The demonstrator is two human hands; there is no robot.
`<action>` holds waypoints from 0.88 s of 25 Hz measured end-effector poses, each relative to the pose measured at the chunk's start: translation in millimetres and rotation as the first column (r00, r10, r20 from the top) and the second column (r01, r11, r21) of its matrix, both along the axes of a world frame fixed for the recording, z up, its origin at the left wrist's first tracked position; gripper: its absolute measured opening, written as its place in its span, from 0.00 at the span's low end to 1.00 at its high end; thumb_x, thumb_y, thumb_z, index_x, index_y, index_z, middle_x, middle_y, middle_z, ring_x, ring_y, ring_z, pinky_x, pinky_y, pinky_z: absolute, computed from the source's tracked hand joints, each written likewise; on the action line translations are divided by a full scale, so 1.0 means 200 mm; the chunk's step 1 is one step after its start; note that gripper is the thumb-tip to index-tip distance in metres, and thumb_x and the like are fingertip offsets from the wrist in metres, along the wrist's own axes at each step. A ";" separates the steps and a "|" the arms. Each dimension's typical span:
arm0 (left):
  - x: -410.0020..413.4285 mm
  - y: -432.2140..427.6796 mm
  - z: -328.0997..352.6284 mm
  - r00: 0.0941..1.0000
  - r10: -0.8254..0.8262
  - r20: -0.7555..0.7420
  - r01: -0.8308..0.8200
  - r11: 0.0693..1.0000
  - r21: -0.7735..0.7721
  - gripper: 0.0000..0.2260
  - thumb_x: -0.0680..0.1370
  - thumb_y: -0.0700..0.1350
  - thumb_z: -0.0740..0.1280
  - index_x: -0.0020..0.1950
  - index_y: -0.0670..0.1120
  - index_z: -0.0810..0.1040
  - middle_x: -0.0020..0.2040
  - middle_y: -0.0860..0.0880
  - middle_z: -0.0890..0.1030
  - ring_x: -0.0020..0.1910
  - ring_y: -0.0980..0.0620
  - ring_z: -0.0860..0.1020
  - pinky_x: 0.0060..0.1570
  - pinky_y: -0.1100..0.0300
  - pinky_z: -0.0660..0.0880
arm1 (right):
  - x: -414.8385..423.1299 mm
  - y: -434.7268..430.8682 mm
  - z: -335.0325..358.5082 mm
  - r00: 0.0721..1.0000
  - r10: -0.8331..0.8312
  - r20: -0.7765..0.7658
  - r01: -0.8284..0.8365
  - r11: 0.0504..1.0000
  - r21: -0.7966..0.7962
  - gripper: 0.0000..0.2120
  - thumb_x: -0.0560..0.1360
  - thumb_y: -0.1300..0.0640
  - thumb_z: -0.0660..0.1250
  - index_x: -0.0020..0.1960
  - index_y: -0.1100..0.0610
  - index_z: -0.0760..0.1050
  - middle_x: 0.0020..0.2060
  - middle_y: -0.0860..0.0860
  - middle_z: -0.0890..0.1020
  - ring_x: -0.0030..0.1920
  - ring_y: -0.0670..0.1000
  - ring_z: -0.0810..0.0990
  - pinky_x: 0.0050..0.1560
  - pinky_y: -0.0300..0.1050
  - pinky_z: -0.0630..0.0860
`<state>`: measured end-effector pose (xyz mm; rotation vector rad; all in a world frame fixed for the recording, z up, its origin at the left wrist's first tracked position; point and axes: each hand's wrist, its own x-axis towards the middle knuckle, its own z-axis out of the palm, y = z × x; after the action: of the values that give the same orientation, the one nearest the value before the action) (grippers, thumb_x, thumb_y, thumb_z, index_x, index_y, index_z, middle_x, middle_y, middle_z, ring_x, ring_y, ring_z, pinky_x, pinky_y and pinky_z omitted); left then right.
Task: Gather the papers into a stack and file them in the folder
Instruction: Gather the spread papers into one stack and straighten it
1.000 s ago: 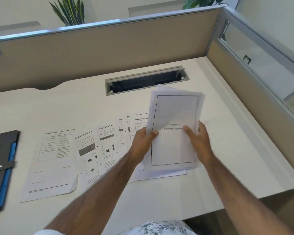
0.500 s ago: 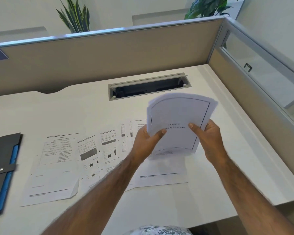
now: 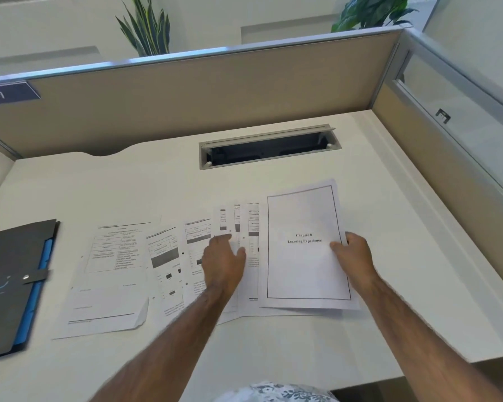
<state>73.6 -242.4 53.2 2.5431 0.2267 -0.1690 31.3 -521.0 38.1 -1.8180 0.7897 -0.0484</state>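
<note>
A small stack of white sheets [image 3: 302, 271], topped by a bordered page reading "Chapter 6 Learning Experience", lies flat on the desk at the right. My right hand [image 3: 353, 256] grips its right edge, thumb on top. My left hand [image 3: 222, 264] rests with fingers spread on several overlapping printed sheets [image 3: 169, 256] fanned out to the left of the stack. The leftmost sheet [image 3: 108, 282] has a folded lower corner. A dark folder with blue inner pockets [image 3: 10, 282] lies closed at the desk's left edge.
A grey cable slot [image 3: 269, 146] is cut into the white desk [image 3: 302, 343] behind the papers. Beige partition walls [image 3: 215, 94] close off the back and right. The desk's front edge runs near my body.
The stack that both hands held upright in the air now lies flat on the desk. My left hand has let go of it and moved left onto the fanned sheets.
</note>
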 end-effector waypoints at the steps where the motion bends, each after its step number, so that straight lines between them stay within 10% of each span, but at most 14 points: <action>1: 0.00 0.03 -0.01 1.000 0.017 0.001 -0.017 0.998 0.062 0.25 0.79 0.52 0.68 0.74 0.45 0.72 0.73 0.44 0.74 0.71 0.43 0.72 0.71 0.46 0.66 | -0.01 0.00 -0.04 0.999 -0.007 -0.037 0.007 1.000 0.005 0.07 0.74 0.65 0.66 0.49 0.63 0.82 0.45 0.61 0.86 0.42 0.58 0.82 0.45 0.51 0.79; 13: 0.08 0.09 -0.05 0.997 0.068 -0.046 -0.064 0.994 0.086 0.39 0.77 0.55 0.71 0.81 0.43 0.57 0.71 0.39 0.73 0.71 0.37 0.70 0.70 0.43 0.65 | 0.03 0.19 -0.08 0.988 0.048 -0.148 -0.056 0.997 -0.051 0.06 0.73 0.64 0.65 0.47 0.65 0.78 0.37 0.55 0.81 0.36 0.56 0.78 0.35 0.44 0.73; 22: 0.12 0.05 -0.08 0.981 0.032 -0.193 -0.120 0.878 -0.463 0.14 0.77 0.46 0.73 0.61 0.43 0.83 0.48 0.50 0.86 0.42 0.52 0.83 0.39 0.61 0.78 | 0.07 0.32 -0.05 0.968 0.195 -0.157 -0.206 0.977 -0.060 0.06 0.75 0.64 0.63 0.46 0.64 0.78 0.35 0.52 0.78 0.36 0.55 0.75 0.32 0.43 0.68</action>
<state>97.0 -231.8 37.3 2.0262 0.3136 -0.3775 44.6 -456.3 27.9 -1.9830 0.7121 0.1947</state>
